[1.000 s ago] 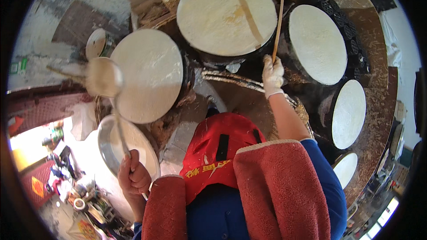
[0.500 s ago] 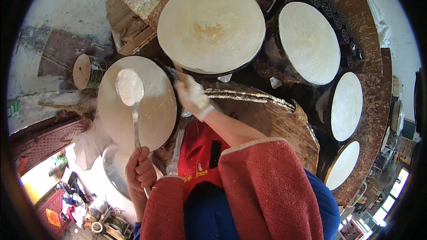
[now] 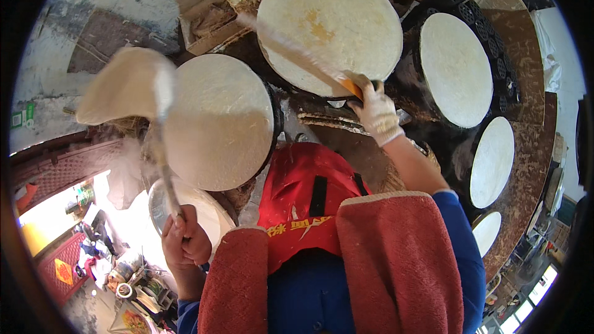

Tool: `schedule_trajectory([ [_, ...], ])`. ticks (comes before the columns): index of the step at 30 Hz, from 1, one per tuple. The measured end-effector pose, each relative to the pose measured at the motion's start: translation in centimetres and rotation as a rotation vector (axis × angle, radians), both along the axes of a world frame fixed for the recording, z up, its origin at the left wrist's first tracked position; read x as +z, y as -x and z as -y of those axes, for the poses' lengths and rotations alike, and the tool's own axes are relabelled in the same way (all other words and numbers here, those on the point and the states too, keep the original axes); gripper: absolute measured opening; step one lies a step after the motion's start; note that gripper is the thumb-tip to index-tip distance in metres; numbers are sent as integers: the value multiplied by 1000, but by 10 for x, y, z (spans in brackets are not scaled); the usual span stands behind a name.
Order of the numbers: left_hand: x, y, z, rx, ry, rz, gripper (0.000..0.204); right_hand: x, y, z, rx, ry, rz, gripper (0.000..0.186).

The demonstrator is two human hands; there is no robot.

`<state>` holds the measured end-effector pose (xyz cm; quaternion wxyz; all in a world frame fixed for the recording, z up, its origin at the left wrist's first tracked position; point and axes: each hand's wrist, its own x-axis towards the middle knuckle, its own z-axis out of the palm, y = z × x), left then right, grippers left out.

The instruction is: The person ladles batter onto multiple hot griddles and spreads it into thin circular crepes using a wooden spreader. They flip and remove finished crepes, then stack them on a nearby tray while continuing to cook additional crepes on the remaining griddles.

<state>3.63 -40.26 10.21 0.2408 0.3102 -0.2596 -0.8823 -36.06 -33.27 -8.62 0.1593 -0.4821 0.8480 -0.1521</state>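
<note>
My left hand [image 3: 185, 238] is wrapped round the long handle of a ladle. The ladle's bowl [image 3: 127, 86], pale and smeared by motion, is just left of the left round griddle [image 3: 213, 142]. A whitish layer covers that griddle. In a light glove, my right hand [image 3: 377, 111] grips the orange-brown handle of a long flat spatula [image 3: 297, 52]. Its blurred blade slants up to the left across the near-left part of the large far griddle [image 3: 352, 12]. That griddle carries a pale sheet with a browned patch near its middle.
More coated round griddles, one of them [image 3: 456, 68] nearest, curve down the right side. Black perforated coal briquettes [image 3: 470, 15] are stacked behind them. A pale-filled basin [image 3: 207, 210] stands below the left griddle. A red apron [image 3: 303, 185] and towel [image 3: 405, 253] cover my front.
The ladle has swung left, off the left griddle. My right hand has moved right to the large griddle's near edge, with the spatula blade now over it. The view has shifted slightly.
</note>
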Motion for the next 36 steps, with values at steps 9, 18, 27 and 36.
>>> schedule_trajectory([
  [9,-46,21,7,46,-989,-298,28,28,33,31,324,170,-138,17],
  [18,-39,16,36,-16,-824,-238,27,117,139,75,-272,549,278,35],
  [27,20,44,29,-442,187,154,30,130,176,-96,-1065,1230,971,11],
  [36,-34,151,-82,-790,-926,164,29,88,88,-489,-1377,1396,837,29],
])
